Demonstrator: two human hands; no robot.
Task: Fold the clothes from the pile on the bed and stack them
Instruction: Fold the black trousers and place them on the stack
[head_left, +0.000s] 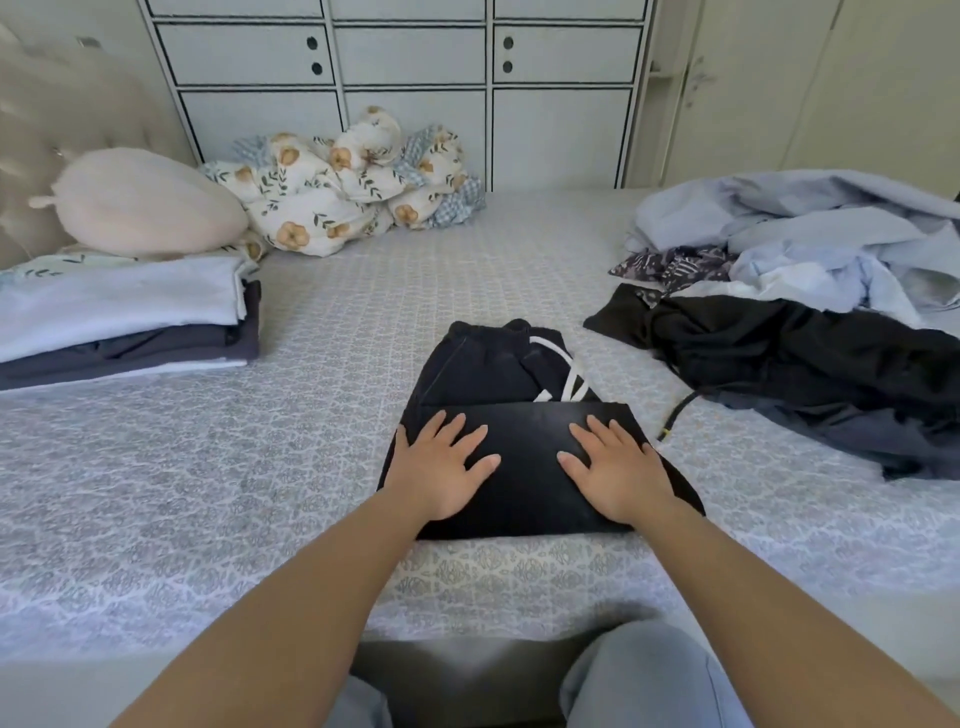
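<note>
Bedroom here, a bed (208, 467) in a grey patterned sheet, pale cupboards (415, 78) along the far wall. Dead centre in front of me lie the black shorts (524, 415), folded over once, white drawstring (566, 379) showing at the waistband end. My left hand (441, 467) is flat on the near fold, fingers spread and straight, gripping nothing. Right hand (613, 467) the same, pressed flat beside it. Off to the left sits the stack (124, 322) of folded clothes, pale blue over dark grey. To the right, the pile (810, 312) sprawls unfolded: light blue, black and a printed piece. Far side, a cream pillow (145, 202) and a floral quilt (353, 182) bunched up.
</note>
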